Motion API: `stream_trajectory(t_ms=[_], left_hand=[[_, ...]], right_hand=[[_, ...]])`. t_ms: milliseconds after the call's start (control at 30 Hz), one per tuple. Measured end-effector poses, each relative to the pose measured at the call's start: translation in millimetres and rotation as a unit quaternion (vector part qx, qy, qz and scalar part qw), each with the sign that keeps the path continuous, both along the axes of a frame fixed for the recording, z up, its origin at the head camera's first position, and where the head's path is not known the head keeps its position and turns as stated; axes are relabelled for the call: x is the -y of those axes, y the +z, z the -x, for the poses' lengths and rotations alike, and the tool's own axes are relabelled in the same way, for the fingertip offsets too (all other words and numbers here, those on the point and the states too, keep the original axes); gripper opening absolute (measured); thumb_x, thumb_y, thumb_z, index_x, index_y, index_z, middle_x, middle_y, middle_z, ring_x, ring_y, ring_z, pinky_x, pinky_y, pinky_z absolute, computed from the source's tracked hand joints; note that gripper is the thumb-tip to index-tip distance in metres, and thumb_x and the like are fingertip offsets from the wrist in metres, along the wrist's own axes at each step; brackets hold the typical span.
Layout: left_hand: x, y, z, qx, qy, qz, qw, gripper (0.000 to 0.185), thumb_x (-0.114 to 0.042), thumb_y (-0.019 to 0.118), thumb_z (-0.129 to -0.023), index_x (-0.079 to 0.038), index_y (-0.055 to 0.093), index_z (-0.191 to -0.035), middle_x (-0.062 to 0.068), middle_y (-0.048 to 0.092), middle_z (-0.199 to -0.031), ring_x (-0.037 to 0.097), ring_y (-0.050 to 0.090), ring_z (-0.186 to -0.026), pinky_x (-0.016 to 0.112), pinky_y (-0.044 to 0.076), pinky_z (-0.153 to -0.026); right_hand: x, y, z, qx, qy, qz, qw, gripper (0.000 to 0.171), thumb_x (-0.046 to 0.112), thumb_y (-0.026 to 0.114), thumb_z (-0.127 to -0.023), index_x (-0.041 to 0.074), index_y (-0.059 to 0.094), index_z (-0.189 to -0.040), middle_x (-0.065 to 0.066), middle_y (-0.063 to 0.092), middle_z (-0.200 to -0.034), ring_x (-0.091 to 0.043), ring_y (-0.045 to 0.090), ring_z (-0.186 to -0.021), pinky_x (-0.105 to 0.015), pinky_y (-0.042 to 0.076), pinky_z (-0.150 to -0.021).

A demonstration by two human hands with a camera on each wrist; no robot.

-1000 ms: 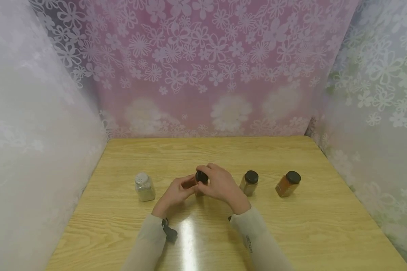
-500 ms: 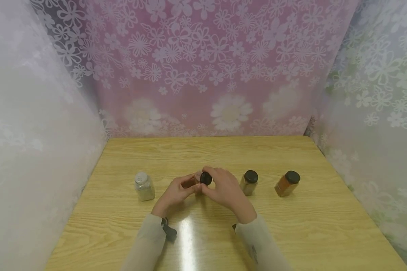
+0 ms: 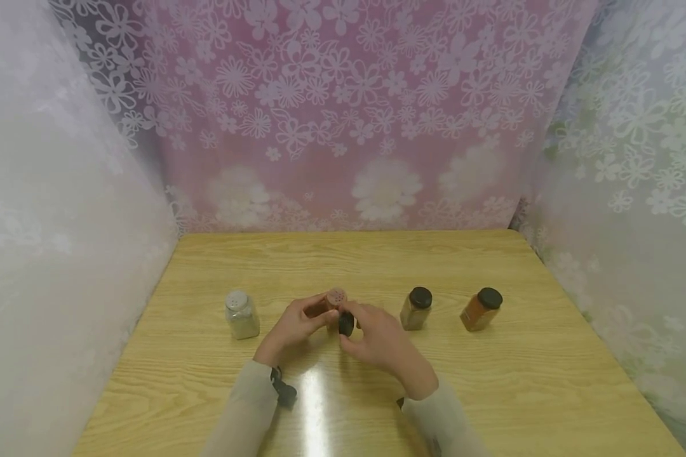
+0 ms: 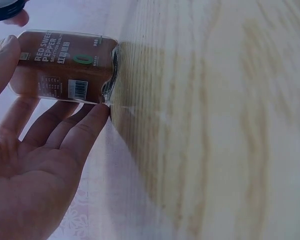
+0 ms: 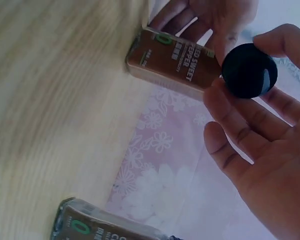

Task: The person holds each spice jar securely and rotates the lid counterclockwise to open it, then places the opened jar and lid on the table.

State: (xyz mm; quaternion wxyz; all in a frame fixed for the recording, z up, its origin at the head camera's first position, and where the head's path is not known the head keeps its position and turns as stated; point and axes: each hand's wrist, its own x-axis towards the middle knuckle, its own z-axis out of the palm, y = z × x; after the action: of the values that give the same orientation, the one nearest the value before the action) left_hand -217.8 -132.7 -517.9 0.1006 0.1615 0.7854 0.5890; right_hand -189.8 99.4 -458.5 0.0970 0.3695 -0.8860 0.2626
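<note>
A clear spice jar of reddish-brown powder, labelled "RED SWEET PEPPER" [image 4: 60, 65], stands upright on the table between my hands. My left hand [image 3: 293, 325] grips it from the left, thumb on the near side and fingers round the far side. The jar's perforated shaker top [image 3: 336, 296] is exposed. Just right of the jar, my right hand [image 3: 382, 341] pinches a round black lid [image 5: 249, 71] between thumb and fingers. In the head view the lid is tipped on edge, a little below the jar's top.
To the left on the wooden table [image 3: 206, 387] stands a pale-filled shaker without a lid [image 3: 242, 318]. Right of my hands are a black-lidded jar of brownish-green powder [image 3: 416, 310] and a black-lidded orange-red one [image 3: 481, 311]. Flowered curtains [image 3: 343, 127] enclose the table.
The black lid has come off the jar's top, moving right and toward me in my right hand, and has tilted. The shaker holes now show. My left hand keeps holding the jar in place.
</note>
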Motion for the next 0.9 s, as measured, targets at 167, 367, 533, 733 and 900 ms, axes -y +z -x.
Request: stream_trajectory(t_ms=[167, 367, 533, 733, 900], left_hand=[[0, 1.1, -0.8, 0.007, 0.011, 0.011, 0.9999, 0.059, -0.038, 0.069, -0.104, -0.021, 0.052, -0.157, 0.008, 0.064, -0.148, 0.030, 0.062, -0.137, 0.054, 0.046, -0.118], [0, 2.0, -1.3, 0.011, 0.019, 0.025, 0.9994, 0.065, -0.039, 0.069, -0.104, -0.014, 0.047, -0.160, 0.016, 0.062, -0.150, 0.035, 0.061, -0.137, 0.056, 0.047, -0.116], [-1, 1.1, -0.5, 0.016, 0.027, 0.023, 0.9992, 0.065, -0.040, 0.070, -0.103, -0.014, 0.049, -0.158, 0.015, 0.060, -0.152, 0.035, 0.060, -0.138, 0.056, 0.047, -0.117], [-1, 1.3, -1.5, 0.021, 0.032, 0.020, 0.9991, 0.066, -0.041, 0.071, -0.102, -0.014, 0.049, -0.158, 0.015, 0.060, -0.152, 0.036, 0.059, -0.139, 0.056, 0.046, -0.117], [-1, 1.0, -2.1, 0.013, 0.030, 0.016, 0.9993, 0.064, -0.040, 0.070, -0.103, -0.014, 0.050, -0.158, 0.015, 0.061, -0.151, 0.036, 0.060, -0.138, 0.057, 0.046, -0.117]], right_hand=[[-2, -5.1, -7.8, 0.027, 0.018, -0.014, 0.999, 0.048, 0.015, 0.081, -0.086, 0.006, 0.065, -0.130, -0.005, 0.072, -0.090, -0.016, 0.062, -0.077, -0.021, 0.049, -0.065], [-4, -11.1, -15.9, 0.074, 0.003, -0.054, 0.996, 0.041, 0.019, 0.083, -0.085, 0.010, 0.064, -0.120, -0.003, 0.066, -0.085, -0.010, 0.055, -0.074, -0.021, 0.045, -0.064], [-4, -15.0, -20.4, 0.115, -0.007, -0.071, 0.991, 0.038, 0.024, 0.085, -0.085, 0.015, 0.063, -0.115, 0.000, 0.064, -0.086, -0.009, 0.054, -0.077, -0.025, 0.046, -0.066], [-8, -23.2, -23.1, 0.140, 0.002, -0.073, 0.987, 0.037, 0.025, 0.087, -0.087, 0.016, 0.063, -0.112, 0.002, 0.062, -0.082, -0.006, 0.047, -0.072, -0.022, 0.042, -0.063], [-11, -28.9, -24.1, 0.146, 0.016, -0.066, 0.987, 0.036, 0.021, 0.086, -0.087, 0.014, 0.061, -0.111, 0.005, 0.063, -0.079, -0.003, 0.044, -0.066, -0.020, 0.041, -0.060]])
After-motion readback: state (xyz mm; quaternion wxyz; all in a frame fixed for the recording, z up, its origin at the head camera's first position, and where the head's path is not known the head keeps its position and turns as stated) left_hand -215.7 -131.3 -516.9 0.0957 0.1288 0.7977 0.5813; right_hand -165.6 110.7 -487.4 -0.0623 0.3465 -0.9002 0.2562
